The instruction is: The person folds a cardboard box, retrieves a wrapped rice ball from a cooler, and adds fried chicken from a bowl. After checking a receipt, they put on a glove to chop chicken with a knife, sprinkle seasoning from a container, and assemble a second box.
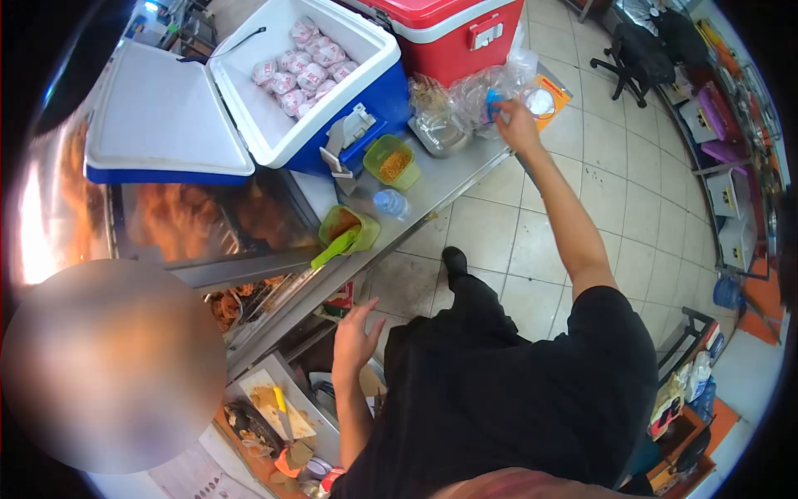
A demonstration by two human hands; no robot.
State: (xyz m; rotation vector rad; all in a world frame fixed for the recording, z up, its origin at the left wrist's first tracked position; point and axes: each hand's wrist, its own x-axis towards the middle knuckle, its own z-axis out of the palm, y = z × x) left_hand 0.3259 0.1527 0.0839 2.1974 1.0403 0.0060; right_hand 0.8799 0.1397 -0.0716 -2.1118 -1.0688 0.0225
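My right hand [517, 126] reaches out over the far end of the metal counter. Its fingers are closed on a small blue item [492, 105] among clear plastic bags [465, 104]; its kind is hard to make out. My left hand [356, 337] is in the air beside the counter's edge, fingers apart and holding nothing. Between the hands stand a green tub [402, 176] with yellowish crumbs, a small clear plastic bottle [391, 204], and another green tub [366, 236] of reddish-brown powder with a green scoop [336, 248].
An opened blue cooler [366, 137] holds several paper-wrapped bundles [312, 76]; a red cooler [449, 41] stands behind. A metal container [440, 137] sits by the bags. Lower left, a yellow-handled knife [283, 409] lies on a cutting board [264, 397]. Shelves [706, 170] line the right side.
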